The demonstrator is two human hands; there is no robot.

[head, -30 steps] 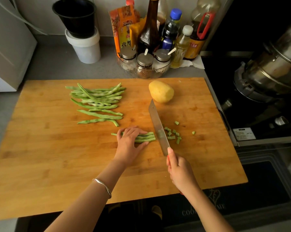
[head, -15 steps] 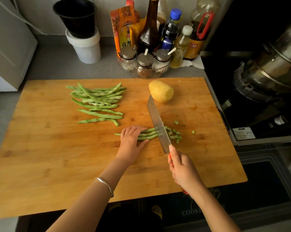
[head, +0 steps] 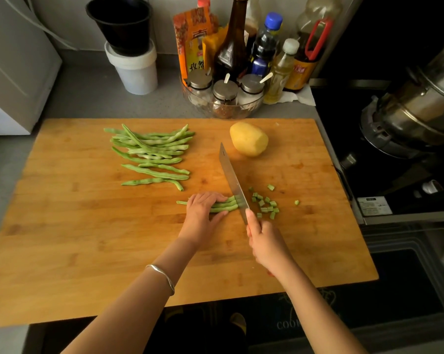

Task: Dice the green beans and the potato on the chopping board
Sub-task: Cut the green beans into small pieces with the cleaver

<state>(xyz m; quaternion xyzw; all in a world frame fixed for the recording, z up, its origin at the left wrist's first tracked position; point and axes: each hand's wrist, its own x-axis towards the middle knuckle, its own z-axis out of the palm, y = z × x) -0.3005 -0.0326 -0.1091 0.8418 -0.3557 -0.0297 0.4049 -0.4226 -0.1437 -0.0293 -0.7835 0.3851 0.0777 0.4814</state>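
Chopping is under way in the head view. The right hand (head: 266, 241) is closed round the handle of the knife (head: 232, 177), with one finger laid forward against the blade. The blade stands across the right end of the bundle of green beans (head: 227, 206). The left hand (head: 203, 213) holds this bundle down on the chopping board (head: 88, 238), with the fingers on the far side and the thumb on the near side, so the beans are gripped between them. The fingertips are just beside the blade but, as far as I can see, do not touch it.

Compared with one second ago, the left hand and the bundle have slid a little to the right, towards the knife. The blade then stood at the very tips of the beans, and it is now over a fresh section. The heap of diced pieces (head: 265, 204), just right of the blade, looks slightly bigger than before. I judge from this that the dicing runs in a steady rhythm: feed, cut, feed again.

Much of the task is still open. The pile of whole beans (head: 151, 152) lies uncut at the back left of the board. The potato (head: 249, 139) sits whole behind the knife tip, near it but apart. Behind the board, on the grey bench (head: 88, 93), stands a glass bowl of spice jars (head: 223, 98), and a steel pot (head: 420, 103) is at the far right.
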